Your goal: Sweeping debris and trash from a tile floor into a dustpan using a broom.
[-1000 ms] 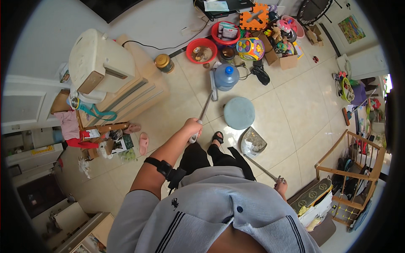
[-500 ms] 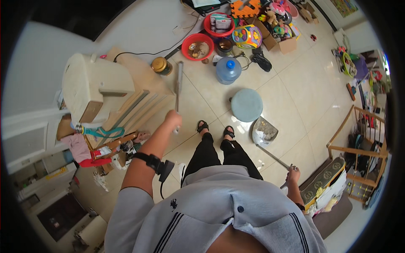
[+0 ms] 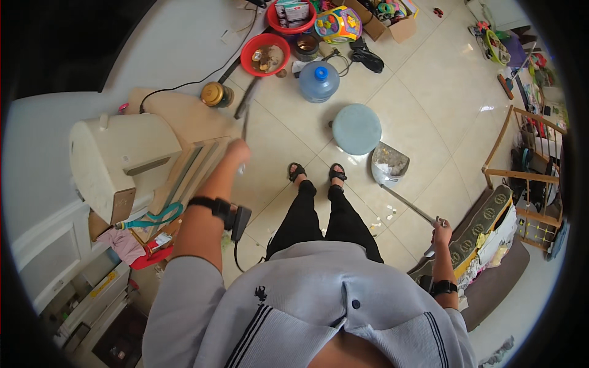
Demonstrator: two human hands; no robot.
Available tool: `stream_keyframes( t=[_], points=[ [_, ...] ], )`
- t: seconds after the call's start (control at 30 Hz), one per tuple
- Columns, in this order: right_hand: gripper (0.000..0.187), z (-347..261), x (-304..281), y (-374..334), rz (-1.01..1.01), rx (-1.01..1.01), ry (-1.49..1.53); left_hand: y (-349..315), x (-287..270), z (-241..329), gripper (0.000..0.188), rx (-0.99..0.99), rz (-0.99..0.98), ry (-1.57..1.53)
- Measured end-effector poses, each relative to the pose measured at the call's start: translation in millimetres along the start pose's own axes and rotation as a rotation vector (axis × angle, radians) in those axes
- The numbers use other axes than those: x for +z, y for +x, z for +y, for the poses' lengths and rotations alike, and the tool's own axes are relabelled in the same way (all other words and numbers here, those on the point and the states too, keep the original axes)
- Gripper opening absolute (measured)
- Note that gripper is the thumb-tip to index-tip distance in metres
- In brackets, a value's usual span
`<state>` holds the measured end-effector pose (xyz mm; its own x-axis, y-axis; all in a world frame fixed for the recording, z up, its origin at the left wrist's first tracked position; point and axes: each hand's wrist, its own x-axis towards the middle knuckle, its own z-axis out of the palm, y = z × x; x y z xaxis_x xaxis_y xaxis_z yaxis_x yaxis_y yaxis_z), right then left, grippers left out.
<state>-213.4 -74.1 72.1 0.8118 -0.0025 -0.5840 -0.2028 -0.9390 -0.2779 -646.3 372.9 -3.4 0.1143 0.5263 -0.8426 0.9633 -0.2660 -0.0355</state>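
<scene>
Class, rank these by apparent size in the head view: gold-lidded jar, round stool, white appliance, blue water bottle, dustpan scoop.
White appliance
Round stool
Blue water bottle and dustpan scoop: too alike to rank
Gold-lidded jar

Readable text: none anywhere.
Packs: white boxy printed packs (image 3: pixel 292 12) in red round plastic basin (image 3: pixel 292 30), 12 o'clock; print too small to read.
Shirt: light grey textured short-sleeved shirt (image 3: pixel 313 279), 6 o'clock; small black figure emblem (image 3: pixel 261 294) toward 7 o'clock.
Band: long dark green patterned band (image 3: pixel 477 230), between 3 and 4 o'clock; row of round pale emblems, insides illegible.
</scene>
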Motion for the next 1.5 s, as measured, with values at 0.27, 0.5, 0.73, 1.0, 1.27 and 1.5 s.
stream_keyframes(
  t=[0.27, 0.5, 0.73, 1.0, 1.27, 1.5],
  points=[
    [0.025, 0, 3, 3, -0.032, 0.012, 0.044, -121, 76, -38, 0.036, 0.064, 0.096, -0.489],
    [0.016, -14, 6, -2, -0.027, -0.025, 0.016, -145, 82, -52, 0.057, -0.056, 0.180, -0.369],
    [0.017, -17, 14, -12, 0.011, -0.007, 0.022, -58, 71, -48, 0.044, -0.221, 0.271, -0.469],
    [0.017, -39, 10, -17, -0.036, -0.037, -0.005, -29, 118, -20, 0.034, -0.220, 0.201, -0.596],
    [0.019, 12, -51, 58, -0.284, 0.019, 0.035, -114, 220, 18, 0.031, -0.211, 0.207, -0.559],
    [0.026, 18, -81, 76, -0.503, -0.064, 0.087, -233, 310, 68, 0.054, -0.258, 0.086, -0.510]
  ],
)
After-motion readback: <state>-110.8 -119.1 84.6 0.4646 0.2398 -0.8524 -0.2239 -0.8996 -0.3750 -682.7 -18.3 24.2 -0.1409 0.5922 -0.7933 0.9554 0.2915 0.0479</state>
